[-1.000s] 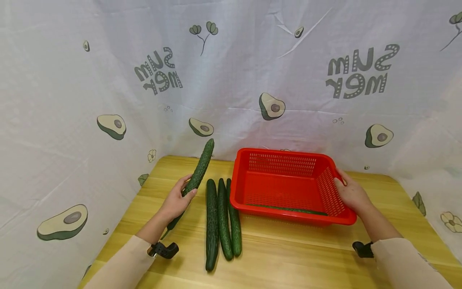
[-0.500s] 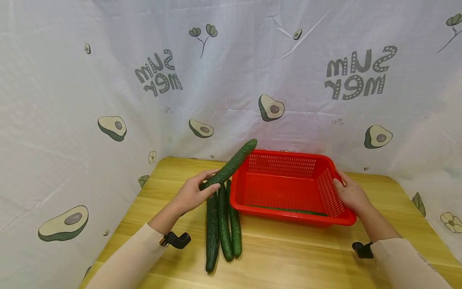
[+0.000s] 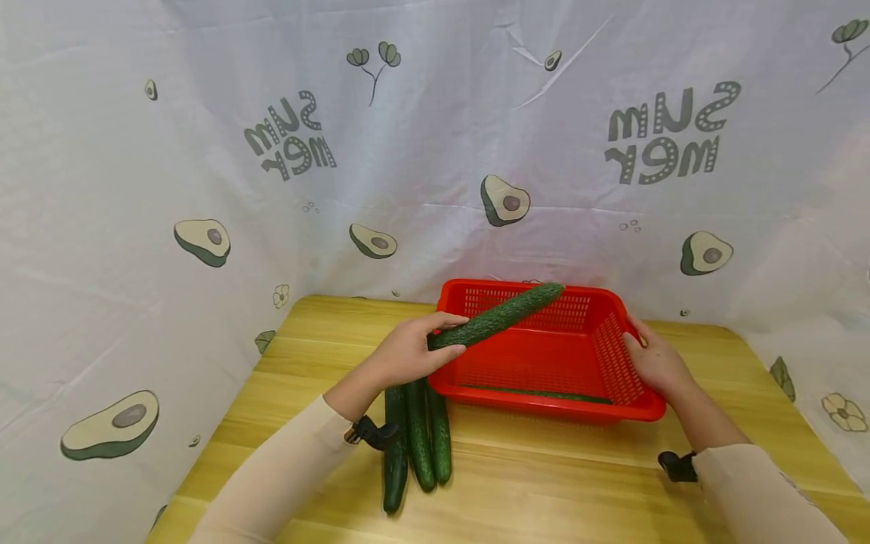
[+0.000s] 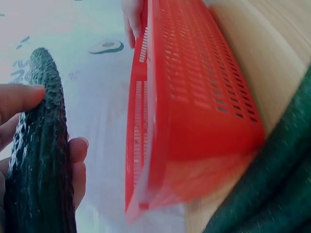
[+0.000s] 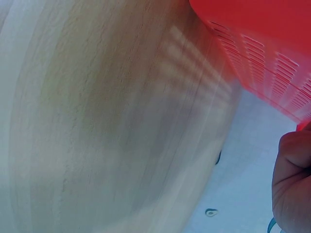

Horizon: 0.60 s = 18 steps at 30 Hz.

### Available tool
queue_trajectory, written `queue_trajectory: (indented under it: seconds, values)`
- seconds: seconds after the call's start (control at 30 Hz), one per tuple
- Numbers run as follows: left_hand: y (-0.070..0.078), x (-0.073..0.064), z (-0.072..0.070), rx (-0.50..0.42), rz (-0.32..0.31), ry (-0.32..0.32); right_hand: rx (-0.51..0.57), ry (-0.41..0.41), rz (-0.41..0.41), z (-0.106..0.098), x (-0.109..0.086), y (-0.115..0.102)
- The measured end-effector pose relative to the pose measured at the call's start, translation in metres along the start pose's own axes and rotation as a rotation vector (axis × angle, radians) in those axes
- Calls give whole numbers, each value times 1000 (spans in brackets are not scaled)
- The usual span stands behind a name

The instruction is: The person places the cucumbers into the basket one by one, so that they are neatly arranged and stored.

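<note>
Left hand (image 3: 411,351) swung its gripped cucumber (image 3: 503,317) over the red basket (image 3: 544,409), right hand (image 3: 655,366) clutching the rim. One cucumber (image 3: 537,393) inside already, three cucumbers (image 3: 420,446) left outside.

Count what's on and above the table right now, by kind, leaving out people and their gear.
Red basket: 1
Cucumbers: 5 (1 in the left hand, 3 on the table, 1 in the basket, only a strip showing)
Total: 6

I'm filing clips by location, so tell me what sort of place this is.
Probably a makeshift indoor workspace: an avocado-print sheet hangs around a wood-grain table, where three cucumbers lie beside a red basket.
</note>
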<state>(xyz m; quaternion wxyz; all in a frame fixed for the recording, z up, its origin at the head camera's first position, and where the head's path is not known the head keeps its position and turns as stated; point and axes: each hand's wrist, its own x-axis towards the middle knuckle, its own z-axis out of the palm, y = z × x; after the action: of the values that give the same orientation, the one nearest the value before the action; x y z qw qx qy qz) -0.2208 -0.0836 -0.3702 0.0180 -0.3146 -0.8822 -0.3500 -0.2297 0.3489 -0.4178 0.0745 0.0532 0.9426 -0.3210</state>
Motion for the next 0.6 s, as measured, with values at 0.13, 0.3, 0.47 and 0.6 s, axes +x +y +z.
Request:
queue_trajectory:
  seconds: [0.13,0.3,0.47,0.6]
  values:
    - [9,12,6,6,5,-45,3,-3,6,-1,0,-1]
    - [16,23,13,33,32,-125,12,-14,14,-1,0,-1]
    - [19,37,21,93,41,-216,7,-9,14,-1,-1,-2]
    - [20,49,26,130,33,-294,14,-8,9,-1,-2,-2]
